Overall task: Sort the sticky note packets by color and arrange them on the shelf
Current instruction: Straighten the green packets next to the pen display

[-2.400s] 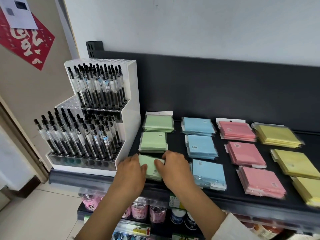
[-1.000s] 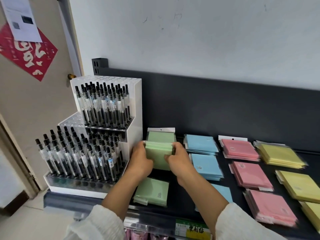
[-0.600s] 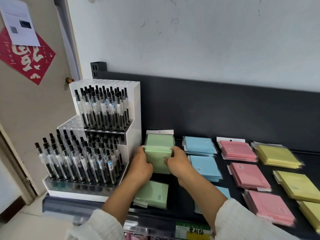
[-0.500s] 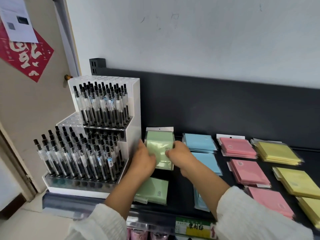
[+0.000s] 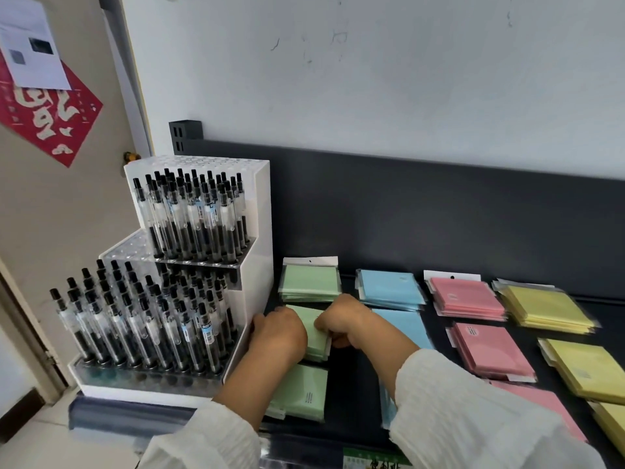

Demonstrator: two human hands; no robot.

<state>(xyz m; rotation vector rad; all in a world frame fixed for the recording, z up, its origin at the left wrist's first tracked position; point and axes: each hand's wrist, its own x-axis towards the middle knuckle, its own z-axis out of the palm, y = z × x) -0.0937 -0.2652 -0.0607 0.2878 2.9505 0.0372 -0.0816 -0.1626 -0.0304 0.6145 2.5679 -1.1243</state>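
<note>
On the shelf: green stack gripped
Fingers of left hand and right hand curl round its sides; earlier it was held up, tilted.

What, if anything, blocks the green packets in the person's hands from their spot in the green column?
Nothing visible. The left hand and right hand hold the middle green stack in the gap between the back green stack and the front green stack. The pen rack stands to the left, outside that gap.
</note>
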